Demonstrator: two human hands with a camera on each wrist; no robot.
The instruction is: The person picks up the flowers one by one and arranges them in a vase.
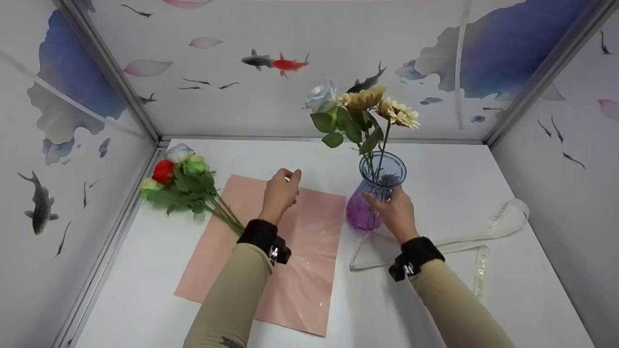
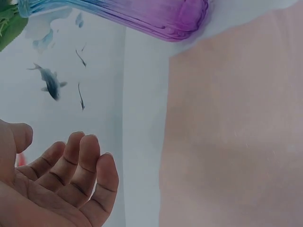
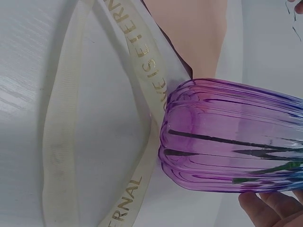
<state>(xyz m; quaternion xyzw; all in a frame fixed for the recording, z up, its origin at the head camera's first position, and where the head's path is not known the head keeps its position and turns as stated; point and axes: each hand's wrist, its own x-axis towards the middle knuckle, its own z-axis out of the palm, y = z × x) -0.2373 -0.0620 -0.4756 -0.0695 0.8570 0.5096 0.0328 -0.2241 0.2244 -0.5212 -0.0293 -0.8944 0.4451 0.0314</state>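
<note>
Flowers (image 1: 191, 186) in a bunch are lying at the far left, their stems (image 1: 227, 215) reaching over a pink sheet (image 1: 309, 232), above which the left hand (image 1: 280, 192) is hovering empty, its fingers (image 2: 89, 163) loosely bent, well apart from the other hand. Farther right, the right hand (image 1: 399, 215) is gripping a blue-and-purple vase (image 1: 360, 212) that is holding more blooms (image 1: 360, 99), a pale ribbon (image 1: 505, 215) trailing beside it. Arranging stems seems to be the step in hand, the next move probably calling for the left hand to take one while the right is steadying the vase.
</note>
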